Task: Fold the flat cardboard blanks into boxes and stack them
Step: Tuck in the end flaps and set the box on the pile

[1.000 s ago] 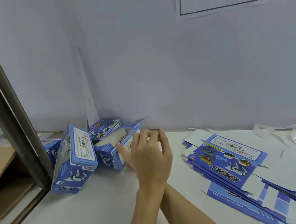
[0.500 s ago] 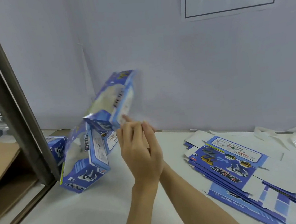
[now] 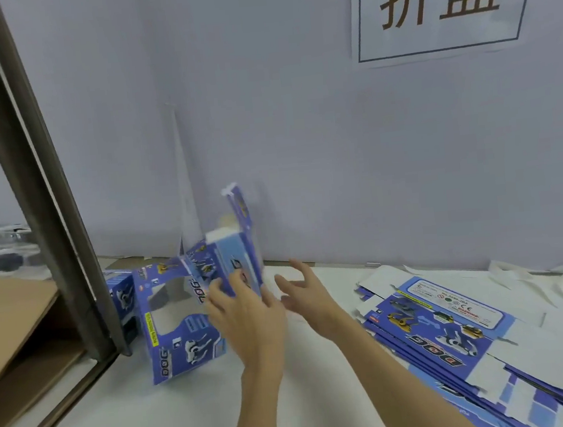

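A folded blue "DOG" box (image 3: 239, 251) stands upright near the wall, its top flap open and pointing up. My left hand (image 3: 249, 319) grips its lower end, fingers curled on the front face. My right hand (image 3: 301, 290) hovers just right of the box with fingers spread, touching nothing. The box leans against a windowed folded box (image 3: 181, 329) standing on the white table (image 3: 156, 425). Another folded box (image 3: 123, 297) sits behind the windowed one, by the post. A fanned pile of flat blue blanks (image 3: 456, 330) lies on the right.
A slanted metal post (image 3: 40, 188) and its frame border the table on the left, with brown cardboard (image 3: 12, 325) beyond it. White paper and clear plastic scraps (image 3: 555, 283) lie along the wall at the back right. A paper sign (image 3: 438, 2) hangs on the wall.
The box was picked up off the table, swung up in the air, and now stands upright beside the windowed box. My right hand has come out from behind the left and spread open.
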A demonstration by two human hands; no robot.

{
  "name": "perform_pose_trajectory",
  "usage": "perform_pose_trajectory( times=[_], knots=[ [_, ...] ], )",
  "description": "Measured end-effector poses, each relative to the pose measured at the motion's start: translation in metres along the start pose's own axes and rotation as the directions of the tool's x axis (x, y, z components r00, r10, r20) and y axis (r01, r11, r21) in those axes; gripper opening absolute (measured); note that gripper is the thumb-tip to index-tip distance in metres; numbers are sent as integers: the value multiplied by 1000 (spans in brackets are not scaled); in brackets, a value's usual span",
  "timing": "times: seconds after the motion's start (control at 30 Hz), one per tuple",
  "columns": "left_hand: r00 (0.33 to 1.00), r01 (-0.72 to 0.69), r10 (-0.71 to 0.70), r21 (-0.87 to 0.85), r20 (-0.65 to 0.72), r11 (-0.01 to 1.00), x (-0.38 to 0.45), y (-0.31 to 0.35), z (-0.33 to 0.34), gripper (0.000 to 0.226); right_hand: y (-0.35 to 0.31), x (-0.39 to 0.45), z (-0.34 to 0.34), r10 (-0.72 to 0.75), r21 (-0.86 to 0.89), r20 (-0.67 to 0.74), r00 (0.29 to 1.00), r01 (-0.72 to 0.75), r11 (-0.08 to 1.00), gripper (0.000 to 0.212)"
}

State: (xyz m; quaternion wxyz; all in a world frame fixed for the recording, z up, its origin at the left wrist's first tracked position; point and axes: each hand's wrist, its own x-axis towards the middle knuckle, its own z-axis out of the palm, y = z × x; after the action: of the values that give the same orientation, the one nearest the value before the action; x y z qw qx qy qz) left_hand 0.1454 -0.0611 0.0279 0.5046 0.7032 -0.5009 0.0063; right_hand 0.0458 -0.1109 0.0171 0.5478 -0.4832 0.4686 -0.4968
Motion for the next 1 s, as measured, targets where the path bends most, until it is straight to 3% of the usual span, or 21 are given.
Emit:
perform_pose_trajectory(
  times=[0.13, 0.23, 0.3, 0.37, 0.43, 0.53, 0.6, 0.67, 0.77, 0.83, 0.9, 1.0],
  knots=[
    [990, 115, -89, 246, -113, 962, 22, -35, -11, 77, 12, 12, 23, 92, 133, 0, 996, -92, 987, 96],
    [975, 222, -220, 333, -42, 917, 31, -57, -13, 106, 25, 20, 38, 32, 8, -35, 999, -32, 999, 99],
    [958, 248, -284, 425, 23, 871, 31, -64, -13, 107, 28, 22, 42, -45, -103, -42, 998, 41, 994, 101],
    [958, 261, -288, 414, 2, 872, 32, -66, -13, 94, 29, 23, 45, -89, -168, -74, 993, 75, 983, 104],
    [955, 294, -292, 299, -51, 908, 35, -62, -15, 89, 25, 25, 48, -40, -182, -122, 992, 18, 983, 104],
    [947, 300, -285, 93, -145, 949, 42, -57, -18, 83, 16, 18, 56, 122, -156, -120, 985, -140, 978, 80],
    [947, 256, -259, -39, -191, 966, 42, -54, -19, 77, 11, 6, 59, 173, -133, 26, 985, -168, 977, 74],
    [957, 164, -215, -244, -197, 956, 39, -49, -18, 72, 4, -9, 60, 202, -4, 261, 944, -208, 978, 69],
    [961, 31, -185, -590, -203, 807, 34, -40, -21, 60, -5, -27, 56, 123, 158, 490, 863, -227, 961, 67],
    [958, -17, -175, -653, -228, 757, 33, -35, -23, 56, -7, -30, 57, 39, 201, 463, 885, -148, 968, 74],
    [946, -66, -172, -685, -273, 726, 33, -29, -27, 57, -11, -27, 65, -51, 273, 348, 936, -49, 961, 76],
    [874, -84, -270, -672, -404, 736, 35, -27, -32, 55, -27, -10, 86, -138, 249, 169, 976, 93, 964, 66]
  ],
)
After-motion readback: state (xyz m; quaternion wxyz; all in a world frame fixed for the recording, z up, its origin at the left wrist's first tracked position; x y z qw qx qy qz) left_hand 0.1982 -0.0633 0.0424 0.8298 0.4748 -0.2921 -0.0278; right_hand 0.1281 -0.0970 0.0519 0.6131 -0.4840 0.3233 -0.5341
